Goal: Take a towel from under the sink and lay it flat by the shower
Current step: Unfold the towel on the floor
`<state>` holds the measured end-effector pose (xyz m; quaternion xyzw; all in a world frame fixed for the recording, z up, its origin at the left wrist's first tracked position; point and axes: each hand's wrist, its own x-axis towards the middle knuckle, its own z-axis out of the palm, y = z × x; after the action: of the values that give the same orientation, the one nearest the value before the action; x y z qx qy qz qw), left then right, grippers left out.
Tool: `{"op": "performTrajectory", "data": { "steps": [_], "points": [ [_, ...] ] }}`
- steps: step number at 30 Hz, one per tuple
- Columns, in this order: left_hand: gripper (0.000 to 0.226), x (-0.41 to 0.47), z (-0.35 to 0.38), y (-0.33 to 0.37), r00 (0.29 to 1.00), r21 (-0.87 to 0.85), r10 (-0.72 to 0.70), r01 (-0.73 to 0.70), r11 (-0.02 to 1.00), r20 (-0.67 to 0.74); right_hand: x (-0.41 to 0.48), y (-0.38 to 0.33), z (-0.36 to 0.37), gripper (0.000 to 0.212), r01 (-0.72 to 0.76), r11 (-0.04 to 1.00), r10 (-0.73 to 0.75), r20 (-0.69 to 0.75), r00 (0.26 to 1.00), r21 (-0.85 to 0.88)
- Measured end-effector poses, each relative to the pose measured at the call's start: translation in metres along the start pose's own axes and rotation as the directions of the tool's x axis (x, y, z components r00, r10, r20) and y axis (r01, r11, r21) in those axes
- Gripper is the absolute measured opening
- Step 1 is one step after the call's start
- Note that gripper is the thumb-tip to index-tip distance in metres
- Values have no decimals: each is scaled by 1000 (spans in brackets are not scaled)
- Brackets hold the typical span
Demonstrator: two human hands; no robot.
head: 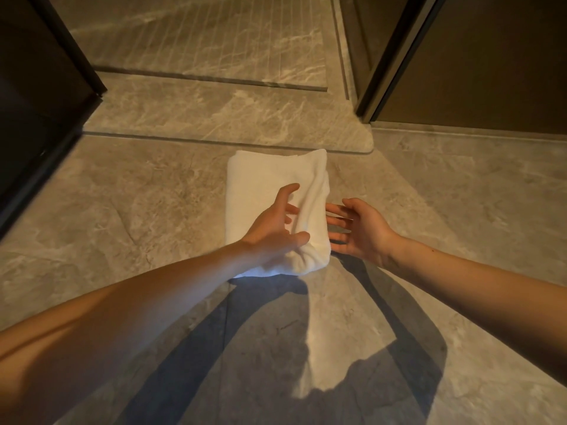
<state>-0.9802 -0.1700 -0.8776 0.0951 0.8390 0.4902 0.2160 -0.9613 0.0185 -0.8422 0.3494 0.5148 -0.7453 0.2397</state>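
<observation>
Lying folded on the floor [122,210] just before the shower threshold [214,118], the towel [264,176] ridges at its right side. The left hand [273,225] rests there with fingers [290,190] spread; the right hand [359,228] waits beside it, fingers straight. Even outward smoothing should flatten the ridge.

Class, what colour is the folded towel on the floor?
Plain white, no pattern: the towel, seen best in the head view.
</observation>
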Motion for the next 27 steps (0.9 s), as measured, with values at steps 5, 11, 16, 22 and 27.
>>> {"op": "performTrajectory", "data": {
  "steps": [5,11,16,22,27],
  "points": [
    [79,-2,-12,-2,997,-73,43,-38,997,71,1,0,-2,35,4,1000,-4,-20,1000,-8],
    [72,3,-12,-9,985,-72,108,-99,992,135,0,0,-2,35,-1,1000,0,-33,999,-13],
    [73,5,-20,-10,977,-157,131,-105,982,169,-2,0,-2,32,28,996,-29,-4,1000,-82],
    [78,2,-36,-10,978,-265,51,4,964,202,-2,6,4,37,143,959,-135,48,990,-246],
    [80,-5,-45,-10,977,-352,3,75,933,215,0,8,15,18,396,663,-525,-17,851,-636]
  ]
}}
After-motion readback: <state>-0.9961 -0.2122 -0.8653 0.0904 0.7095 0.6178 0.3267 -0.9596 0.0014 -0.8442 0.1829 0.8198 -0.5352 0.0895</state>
